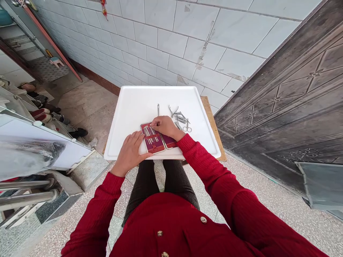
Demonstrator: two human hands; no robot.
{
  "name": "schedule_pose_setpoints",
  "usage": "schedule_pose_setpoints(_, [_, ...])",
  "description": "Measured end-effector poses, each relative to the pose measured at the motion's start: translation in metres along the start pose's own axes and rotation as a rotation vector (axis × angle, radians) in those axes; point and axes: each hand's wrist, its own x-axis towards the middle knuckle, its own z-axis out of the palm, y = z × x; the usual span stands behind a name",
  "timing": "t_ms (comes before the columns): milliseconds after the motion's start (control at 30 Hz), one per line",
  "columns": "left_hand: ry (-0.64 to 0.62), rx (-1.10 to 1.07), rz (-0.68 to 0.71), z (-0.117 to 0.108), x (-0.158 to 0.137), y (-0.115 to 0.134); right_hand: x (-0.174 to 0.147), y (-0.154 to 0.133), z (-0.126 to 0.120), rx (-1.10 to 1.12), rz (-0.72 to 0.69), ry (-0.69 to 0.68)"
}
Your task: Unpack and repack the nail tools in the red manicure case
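A red manicure case (155,146) lies unfolded near the front of a white tray (134,103). Several slim metal tools sit under the strap of its left half. My left hand (130,151) grips that half at its edge, thumb along the bottom and fingers at the left side. Over the top of the case, my right hand (166,126) is closed in a pinch by the tool ends; what is between its fingertips is too small to make out. One thin metal tool (158,110) lies just beyond this hand. To the right are nippers (173,110), small scissors (187,127) and nail clippers (178,125).
The tray rests on a wooden table (222,151) against a tiled wall (171,50). A dark carved door (281,103) stands at the right. Shoes (43,116) on a rack and metal rails (29,194) are at the left.
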Motion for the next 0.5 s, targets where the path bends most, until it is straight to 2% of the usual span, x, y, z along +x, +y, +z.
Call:
schedule_pose_setpoints(133, [-0.004,0.0,-0.006,0.0,0.0,0.0,0.004,-0.001,-0.013,-0.061,0.078,0.102])
schedule_pose_setpoints(267, [-0.003,-0.004,0.001,0.0,0.0,-0.002,0.017,-0.001,-0.039,-0.265,0.199,0.206])
schedule_pose_setpoints(367, [0.004,-0.004,0.002,0.001,0.0,-0.002,0.035,-0.005,-0.051,-0.456,0.282,0.145])
schedule_pose_setpoints(500, [0.01,-0.007,0.0,0.002,-0.001,-0.002,0.064,-0.013,-0.045,-0.634,0.383,0.027])
